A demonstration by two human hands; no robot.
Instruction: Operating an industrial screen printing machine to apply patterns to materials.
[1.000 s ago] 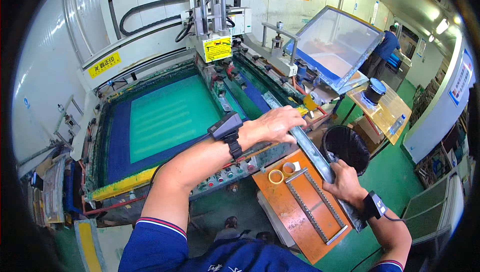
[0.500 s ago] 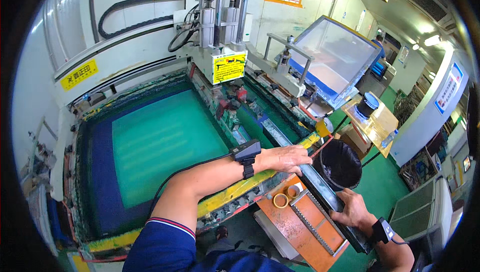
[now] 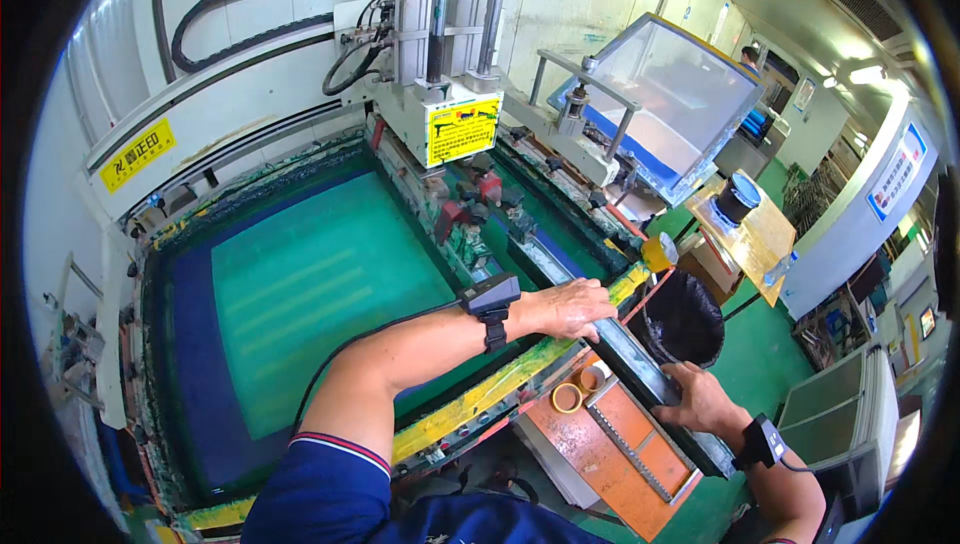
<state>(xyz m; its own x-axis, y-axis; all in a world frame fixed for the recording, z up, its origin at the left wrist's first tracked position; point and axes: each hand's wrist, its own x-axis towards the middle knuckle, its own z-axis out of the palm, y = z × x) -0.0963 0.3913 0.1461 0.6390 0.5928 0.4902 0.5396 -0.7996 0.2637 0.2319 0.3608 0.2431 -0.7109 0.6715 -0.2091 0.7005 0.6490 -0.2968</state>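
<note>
A long grey metal squeegee bar (image 3: 638, 362) runs slantwise from the screen frame, over its yellow front edge, toward my lower right. My left hand (image 3: 574, 310) lies over the bar's middle, with its fingers bent round the far side. Farther down, my right hand (image 3: 702, 406) grips the bar's edges between thumb and fingers. To the left of the bar is the large green printing screen (image 3: 325, 294), with a dark blue border and ink-stained frame. The machine's white print head (image 3: 440, 124) stands above the screen's far right side.
Below the bar, an orange board (image 3: 625, 459) carries two tape rolls (image 3: 567, 398) and a thin metal frame (image 3: 640, 454). A black-lined bin (image 3: 682, 322) stands beyond the bar. Farther right, a wooden table (image 3: 765, 259) holds a blue-topped can (image 3: 739, 198). Another framed screen (image 3: 675, 94) leans behind.
The view has shifted slightly, bringing the print head lower and larger. My right hand and the bar's near end sit a little higher in view. Both hands stay on the bar.
</note>
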